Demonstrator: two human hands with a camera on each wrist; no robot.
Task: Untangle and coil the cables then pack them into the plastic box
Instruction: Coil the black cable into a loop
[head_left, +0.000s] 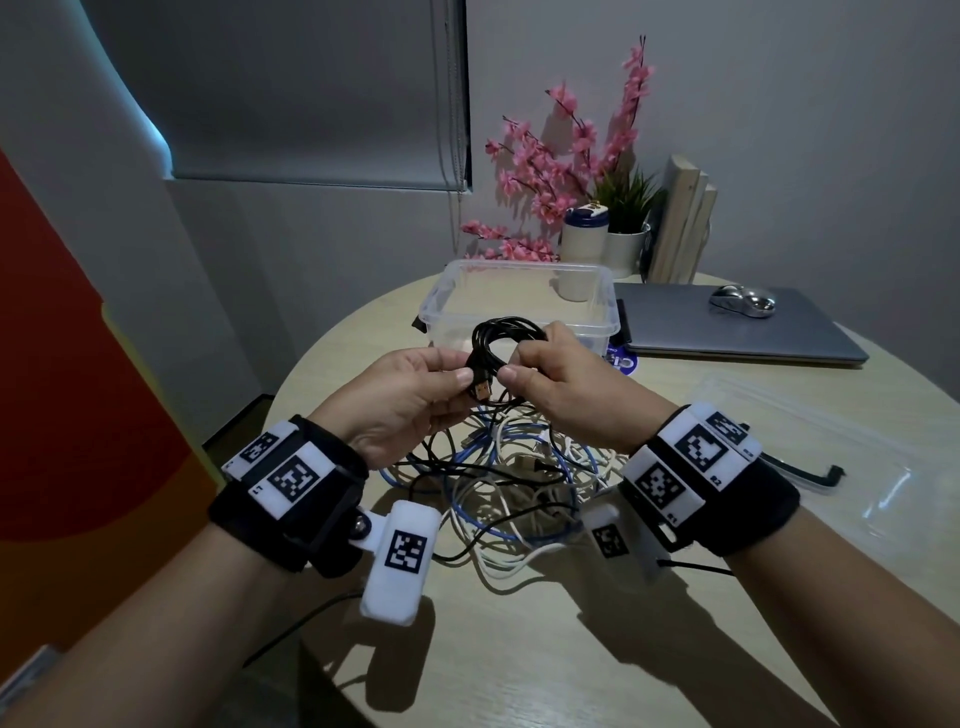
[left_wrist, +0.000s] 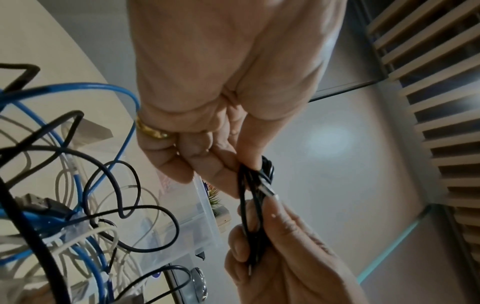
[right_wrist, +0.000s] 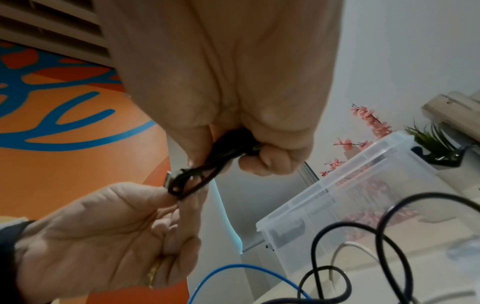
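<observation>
A black cable wound into a coil (head_left: 500, 340) hangs above the table, held between both hands. My left hand (head_left: 457, 370) pinches the cable's end just behind its USB plug (head_left: 481, 388). My right hand (head_left: 519, 364) grips the coil's loops with curled fingers. In the left wrist view the left hand (left_wrist: 241, 174) pinches the black strands (left_wrist: 255, 214) by the metal plug (left_wrist: 270, 191). The right wrist view shows the right hand (right_wrist: 233, 153) closed round the black coil (right_wrist: 228, 144). Beyond the hands stands the clear plastic box (head_left: 582, 328), open, with nothing visible inside. A tangle of blue, white and black cables (head_left: 511, 486) lies under my hands.
The box's clear lid (head_left: 831, 457) lies flat at the right. A shut grey laptop (head_left: 727, 332) with a mouse (head_left: 743, 300) on it sits behind the lid. Pink flowers (head_left: 550, 171), a white tumbler (head_left: 582, 244) and a potted plant (head_left: 626, 228) stand at the back of the round table (head_left: 545, 649).
</observation>
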